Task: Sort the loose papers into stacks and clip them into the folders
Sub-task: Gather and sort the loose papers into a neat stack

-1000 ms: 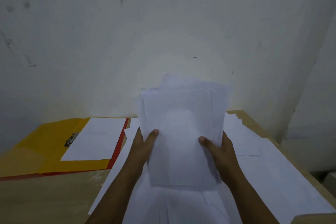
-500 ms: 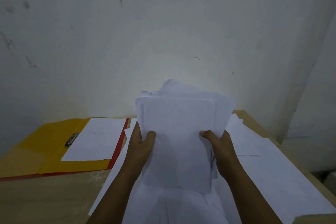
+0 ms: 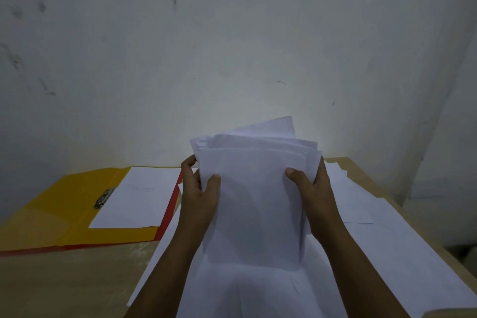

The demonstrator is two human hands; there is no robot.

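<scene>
Gripping the paper stack (image 3: 254, 204) upright above the surface (image 3: 64, 286), your left hand (image 3: 198, 196) and right hand (image 3: 313, 196) clasp its long sides; the yellow folder (image 3: 64, 204) lies open farther left, nearer your left hand.

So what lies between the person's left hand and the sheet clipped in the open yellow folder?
In the head view, only the red folder edge lies between the left hand and the clipped white sheet.

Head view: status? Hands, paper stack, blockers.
Left hand and right hand both gripping paper stack, upright, top edges uneven. Yellow folder open, one sheet clipped. Nothing in the way.
</scene>
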